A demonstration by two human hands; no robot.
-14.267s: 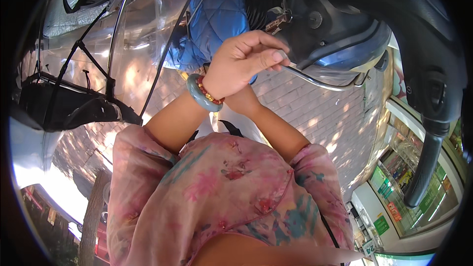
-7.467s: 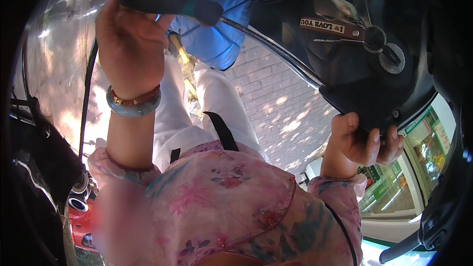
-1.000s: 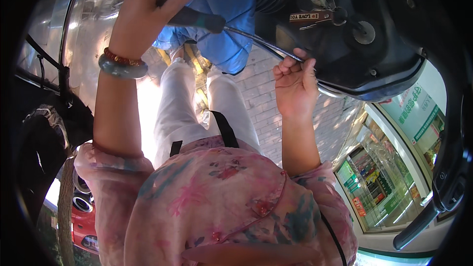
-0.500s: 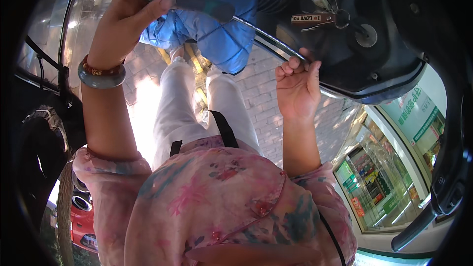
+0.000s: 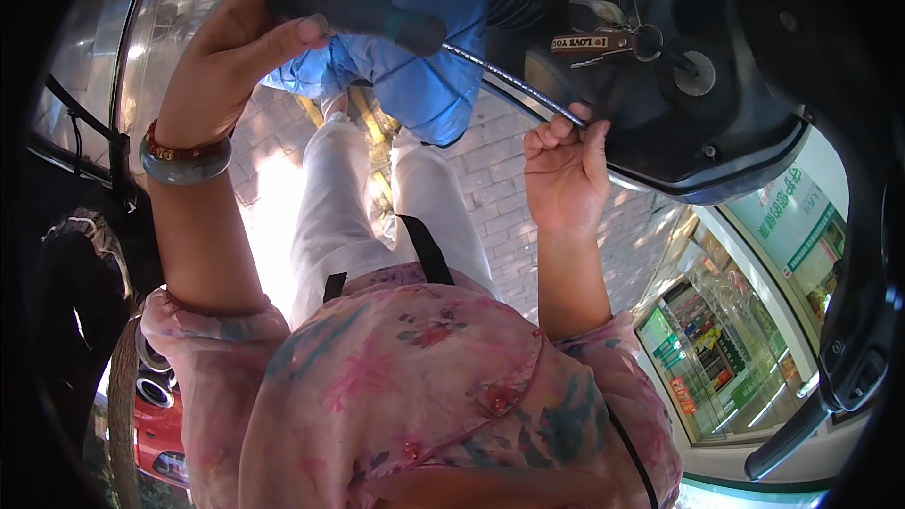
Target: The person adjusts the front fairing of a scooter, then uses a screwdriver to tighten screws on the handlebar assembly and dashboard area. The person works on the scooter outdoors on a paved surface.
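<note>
Left hand has shifted farther from the scooter panel

It grips a screwdriver-like tool left of the panel; the right hand pinches the shaft beside the panel's lower edge. A loosened pinch could let the shaft slip and scrape the panel. Sunlit paving shows below the panel, a shopfront lower right.

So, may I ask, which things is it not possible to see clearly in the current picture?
Head view:
1. Tip of the dark-handled tool: covered by the right hand.
2. Some fingertips of the left hand: behind the handle.
3. Blue quilted cover: cut off by the top edge.
4. Red car: partly behind the pink sleeve.
</note>
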